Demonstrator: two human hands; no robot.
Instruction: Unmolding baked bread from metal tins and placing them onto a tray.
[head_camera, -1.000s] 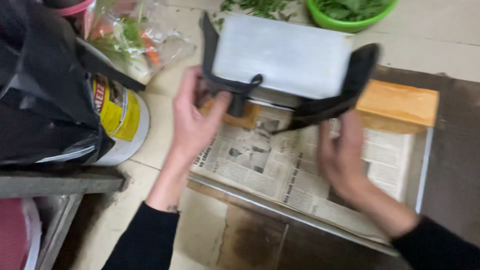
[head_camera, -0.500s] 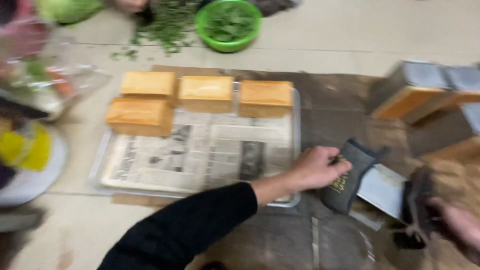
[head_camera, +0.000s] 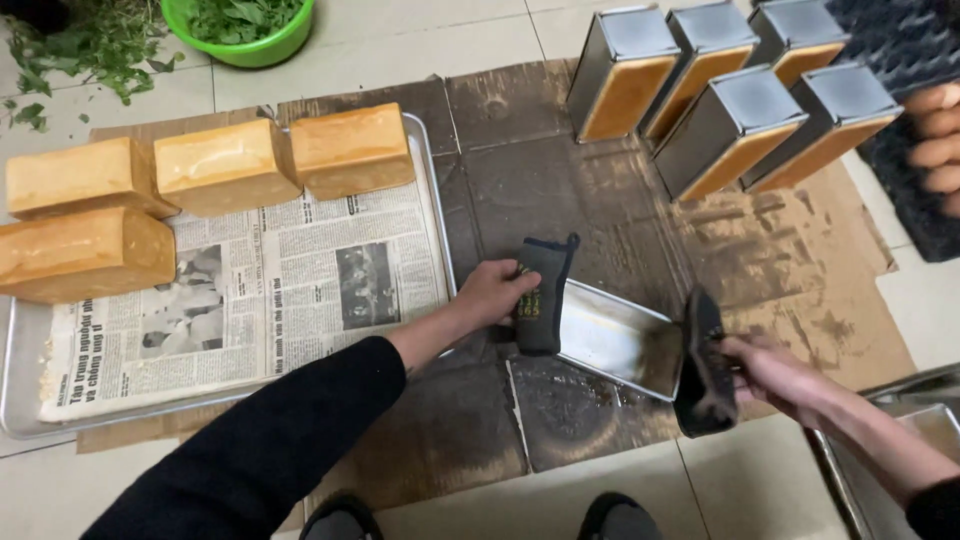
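Left hand (head_camera: 492, 292) closed around a dark cloth pad (head_camera: 541, 296), fingers wrapped over its edge, pressing it against the near end of an empty metal loaf tin (head_camera: 615, 338). Right hand (head_camera: 775, 375) clamped likewise on a second dark pad (head_camera: 703, 368) at the tin's other end — both ends gripped through cloth. Tin lying on flattened brown cardboard (head_camera: 560, 170) spread over the tiled floor (head_camera: 480, 35), just right of a metal tray (head_camera: 18, 380).

Tray lined with newspaper (head_camera: 250, 300), four unmoulded golden loaves (head_camera: 352, 150) along its far and left sides, resting close together. Further right, well apart from the hands, five more loaf tins (head_camera: 723, 128) tipped on their sides, baked bread showing at the open faces. Beyond those, a dark ridged mat (head_camera: 900, 40) and the fingers of another person (head_camera: 940, 140) at the frame's right edge. Top left — a green bowl (head_camera: 245, 45) of leafy herbs, loose sprigs (head_camera: 85, 55) scattered beside it. Bottom right, the rim of another metal tray (head_camera: 880, 440).
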